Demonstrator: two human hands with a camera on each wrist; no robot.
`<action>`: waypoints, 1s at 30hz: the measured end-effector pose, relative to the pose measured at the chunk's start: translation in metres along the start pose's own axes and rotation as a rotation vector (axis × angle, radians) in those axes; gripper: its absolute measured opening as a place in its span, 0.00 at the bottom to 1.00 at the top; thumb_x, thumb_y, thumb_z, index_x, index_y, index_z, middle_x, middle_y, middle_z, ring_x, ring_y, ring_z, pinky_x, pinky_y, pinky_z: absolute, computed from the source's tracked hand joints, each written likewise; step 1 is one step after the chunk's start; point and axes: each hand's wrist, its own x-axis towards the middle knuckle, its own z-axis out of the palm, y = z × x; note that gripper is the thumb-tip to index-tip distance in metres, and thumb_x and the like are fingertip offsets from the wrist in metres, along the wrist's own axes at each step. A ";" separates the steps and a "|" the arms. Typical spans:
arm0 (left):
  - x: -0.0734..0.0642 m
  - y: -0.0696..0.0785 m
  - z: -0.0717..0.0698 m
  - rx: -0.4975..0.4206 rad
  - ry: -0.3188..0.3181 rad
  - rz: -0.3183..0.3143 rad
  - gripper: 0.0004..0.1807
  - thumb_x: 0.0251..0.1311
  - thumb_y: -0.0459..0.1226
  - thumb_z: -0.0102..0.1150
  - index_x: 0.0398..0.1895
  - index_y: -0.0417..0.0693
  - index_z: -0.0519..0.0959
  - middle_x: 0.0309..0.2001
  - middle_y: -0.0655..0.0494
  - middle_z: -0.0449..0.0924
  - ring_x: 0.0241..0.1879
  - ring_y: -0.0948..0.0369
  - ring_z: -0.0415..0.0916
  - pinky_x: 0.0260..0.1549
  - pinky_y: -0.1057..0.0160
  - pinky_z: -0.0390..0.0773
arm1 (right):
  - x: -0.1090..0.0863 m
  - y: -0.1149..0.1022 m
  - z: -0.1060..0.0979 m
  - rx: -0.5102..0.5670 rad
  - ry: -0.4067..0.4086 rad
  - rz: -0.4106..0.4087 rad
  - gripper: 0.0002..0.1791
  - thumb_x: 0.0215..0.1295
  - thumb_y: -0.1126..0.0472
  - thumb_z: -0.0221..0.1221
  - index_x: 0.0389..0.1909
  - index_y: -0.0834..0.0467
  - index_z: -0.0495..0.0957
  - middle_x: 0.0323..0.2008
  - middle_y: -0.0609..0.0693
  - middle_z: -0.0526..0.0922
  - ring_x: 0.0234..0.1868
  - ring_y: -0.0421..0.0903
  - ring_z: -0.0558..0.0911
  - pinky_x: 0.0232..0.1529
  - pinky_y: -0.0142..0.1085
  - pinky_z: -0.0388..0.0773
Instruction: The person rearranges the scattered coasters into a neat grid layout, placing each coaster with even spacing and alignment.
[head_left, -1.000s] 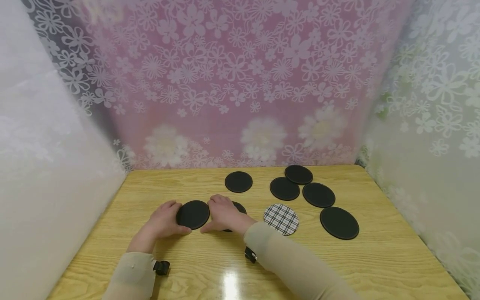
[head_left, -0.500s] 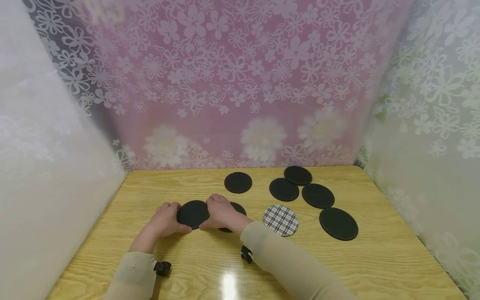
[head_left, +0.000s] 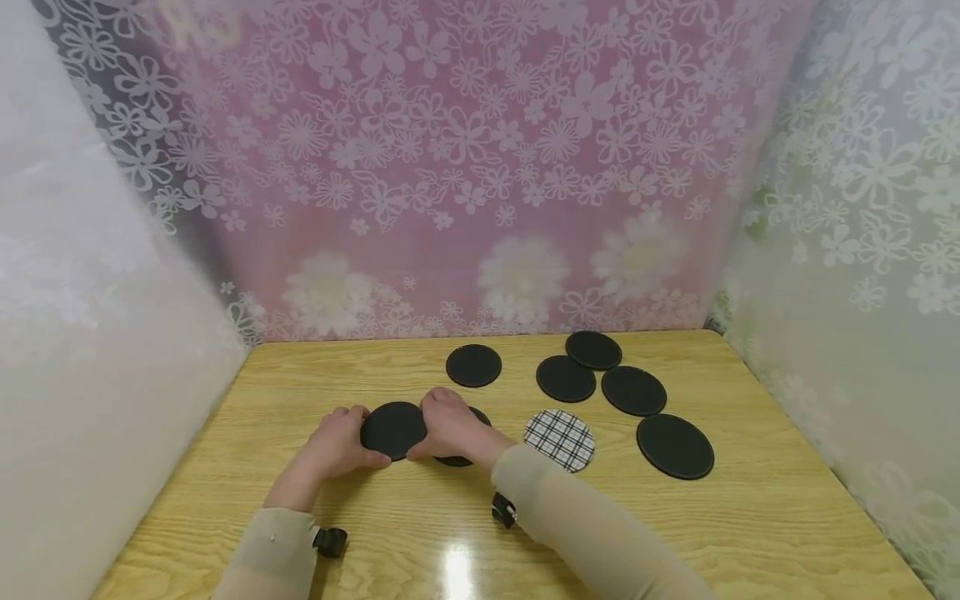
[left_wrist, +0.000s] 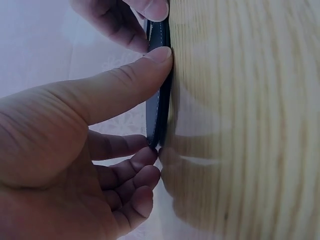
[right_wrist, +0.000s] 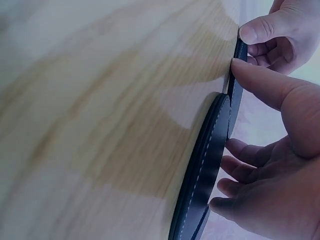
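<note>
A round black coaster [head_left: 392,431] with a stitched rim lies left of the table's middle, and both hands have hold of it. My left hand [head_left: 337,446] grips its left edge, thumb at the near side and fingers at the far side. On the right edge, my right hand [head_left: 453,425] does the same. In the left wrist view the coaster's rim [left_wrist: 162,100] looks layered; whether it is a stack I cannot tell. Another black coaster [right_wrist: 207,155] sits under and beside my right hand, partly hidden by it in the head view.
A plaid white-and-black coaster [head_left: 559,440] lies right of my right hand. Several black coasters form a group farther right, including one at the front [head_left: 675,447]. A single black coaster [head_left: 473,366] lies behind. Floral cloth [head_left: 465,167] hangs around the wooden table [head_left: 420,542].
Both hands and the coaster between them have shifted slightly to the right. The other coasters keep their places on the table.
</note>
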 end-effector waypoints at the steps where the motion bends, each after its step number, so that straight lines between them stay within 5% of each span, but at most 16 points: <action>1: -0.001 0.001 0.000 0.004 -0.002 0.001 0.49 0.53 0.49 0.89 0.69 0.28 0.76 0.59 0.33 0.78 0.60 0.35 0.76 0.62 0.34 0.77 | -0.001 0.001 0.000 -0.003 0.001 -0.004 0.45 0.65 0.35 0.77 0.70 0.62 0.76 0.70 0.57 0.75 0.76 0.53 0.71 0.79 0.43 0.64; 30: -0.006 0.006 -0.007 0.002 -0.034 0.035 0.48 0.53 0.49 0.89 0.68 0.28 0.76 0.59 0.34 0.78 0.58 0.37 0.76 0.60 0.35 0.78 | -0.006 0.011 0.000 -0.034 -0.006 -0.086 0.44 0.67 0.33 0.74 0.71 0.59 0.77 0.71 0.53 0.75 0.73 0.50 0.75 0.80 0.47 0.63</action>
